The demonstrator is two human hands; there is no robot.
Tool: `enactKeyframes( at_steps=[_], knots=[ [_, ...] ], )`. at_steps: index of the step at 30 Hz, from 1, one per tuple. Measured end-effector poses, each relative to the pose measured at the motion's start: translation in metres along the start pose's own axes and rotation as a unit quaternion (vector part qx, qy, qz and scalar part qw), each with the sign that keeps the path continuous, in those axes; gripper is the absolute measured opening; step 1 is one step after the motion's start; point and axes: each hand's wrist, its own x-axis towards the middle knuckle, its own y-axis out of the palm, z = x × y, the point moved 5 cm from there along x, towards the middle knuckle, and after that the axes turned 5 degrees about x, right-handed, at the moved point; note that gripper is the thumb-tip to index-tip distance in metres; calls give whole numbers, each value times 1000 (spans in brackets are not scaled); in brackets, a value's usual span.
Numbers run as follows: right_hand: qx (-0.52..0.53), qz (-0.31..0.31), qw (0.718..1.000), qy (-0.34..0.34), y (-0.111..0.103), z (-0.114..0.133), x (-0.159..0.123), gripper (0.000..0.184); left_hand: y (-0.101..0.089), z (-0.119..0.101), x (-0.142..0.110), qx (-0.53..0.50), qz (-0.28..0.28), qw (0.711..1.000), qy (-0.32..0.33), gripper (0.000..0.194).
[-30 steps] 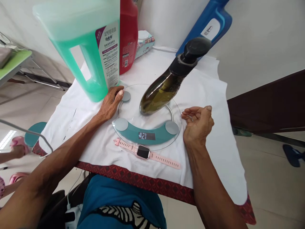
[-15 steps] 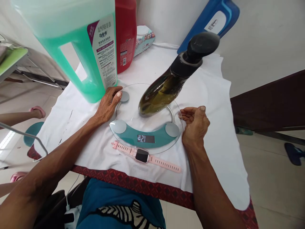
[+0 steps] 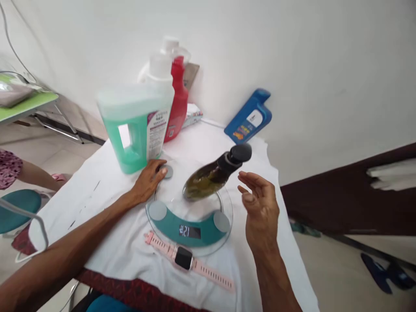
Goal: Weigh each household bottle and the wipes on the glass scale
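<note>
A dark bottle (image 3: 210, 177) with a black cap stands on a round glass scale (image 3: 191, 221) with a teal band and a lit display. My left hand (image 3: 147, 182) lies flat on the scale's far left edge, fingers stretched out, beside the green detergent jug (image 3: 138, 125). My right hand (image 3: 260, 210) is lifted above the cloth to the right of the bottle, fingers apart and empty, close to the bottle's cap. A pink smartwatch (image 3: 186, 260) lies in front of the scale.
A red bottle (image 3: 175, 102) stands behind the green jug, and a blue bottle (image 3: 248, 117) leans on the wall. The white cloth (image 3: 97, 195) covers the small table. Another person's arm (image 3: 32, 173) and a teal stool (image 3: 16, 203) are at the left.
The camera tilted up and back, showing more wall. My right hand rose from the cloth beside the scale toward the bottle's cap. My left hand stayed on the scale's edge.
</note>
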Motion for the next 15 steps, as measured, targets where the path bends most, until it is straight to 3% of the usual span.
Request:
enactKeyframes(
  at_steps=[4, 8, 12, 15],
  knots=[
    [13, 67, 997, -25, 46, 37, 10, 72, 0, -1, -3, -29, -12, 1000, -5, 60],
    [10, 51, 998, 24, 80, 41, 10, 48, -1, 0, -4, -51, -26, 998, -12, 53],
    [3, 29, 999, 30, 87, 45, 21, 41, 1, 1, -3, -62, -26, 998, -16, 51],
    [5, -21, 1000, -11, 87, 59, 51, 46, 4, 3, -2, -71, -15, 997, -20, 52]
  ],
)
